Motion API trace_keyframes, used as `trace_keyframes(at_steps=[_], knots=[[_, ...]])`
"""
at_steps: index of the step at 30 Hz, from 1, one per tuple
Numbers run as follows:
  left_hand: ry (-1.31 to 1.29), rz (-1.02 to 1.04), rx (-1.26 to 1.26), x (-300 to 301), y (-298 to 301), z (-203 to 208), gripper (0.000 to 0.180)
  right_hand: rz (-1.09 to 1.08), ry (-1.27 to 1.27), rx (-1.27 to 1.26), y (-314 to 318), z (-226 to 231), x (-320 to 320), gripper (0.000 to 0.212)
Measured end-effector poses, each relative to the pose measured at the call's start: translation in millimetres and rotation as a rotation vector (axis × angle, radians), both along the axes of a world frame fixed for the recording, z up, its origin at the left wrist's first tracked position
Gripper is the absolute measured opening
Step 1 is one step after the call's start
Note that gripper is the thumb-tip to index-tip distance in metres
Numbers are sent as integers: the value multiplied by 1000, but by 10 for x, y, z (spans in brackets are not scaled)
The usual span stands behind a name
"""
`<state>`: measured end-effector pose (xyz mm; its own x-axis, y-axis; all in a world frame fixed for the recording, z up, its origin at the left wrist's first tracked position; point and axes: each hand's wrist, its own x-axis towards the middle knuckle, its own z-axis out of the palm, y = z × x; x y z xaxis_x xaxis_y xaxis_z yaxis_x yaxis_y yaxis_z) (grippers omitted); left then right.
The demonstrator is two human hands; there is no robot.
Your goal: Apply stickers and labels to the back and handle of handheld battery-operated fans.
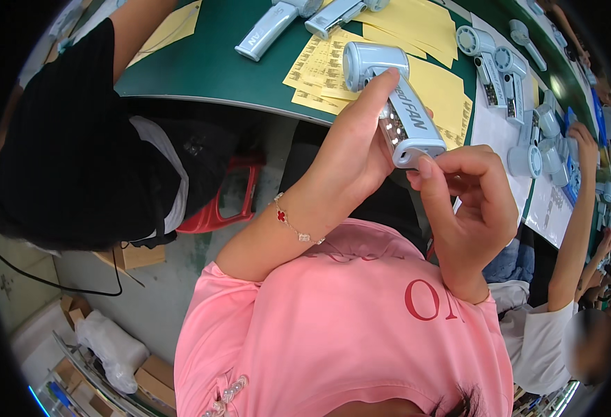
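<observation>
A light blue handheld fan (412,117) is gripped in my left hand (358,137), above the near edge of the table. Its round head points up and to the left, and its handle slants down to the right. My left thumb presses along the handle's side, by a see-through part where inner pieces show. At the handle's bottom end, my right hand (474,212) is closed in a pinch, thumb against forefinger. Whatever sits between those fingertips is too small to make out. A bracelet (282,216) circles my left wrist.
Yellow printed sheets (312,69) lie on the green table (215,59) beyond my hands. More blue fans (269,31) rest at the far side, and several others (507,80) to the right. Co-workers sit on both sides; a red stool (232,198) stands at left.
</observation>
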<state>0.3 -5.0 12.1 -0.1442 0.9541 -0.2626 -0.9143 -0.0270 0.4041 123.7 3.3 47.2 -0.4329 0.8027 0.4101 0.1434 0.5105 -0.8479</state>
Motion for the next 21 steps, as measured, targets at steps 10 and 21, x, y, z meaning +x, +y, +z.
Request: trace_keyframes(at_steps=[10, 21], knots=[[5, 104, 37, 19, -11, 18, 32, -53, -80, 302, 46, -82, -10, 19], [-186, -174, 305, -124, -37, -184, 44, 260, 219, -255, 124, -251, -90, 29]])
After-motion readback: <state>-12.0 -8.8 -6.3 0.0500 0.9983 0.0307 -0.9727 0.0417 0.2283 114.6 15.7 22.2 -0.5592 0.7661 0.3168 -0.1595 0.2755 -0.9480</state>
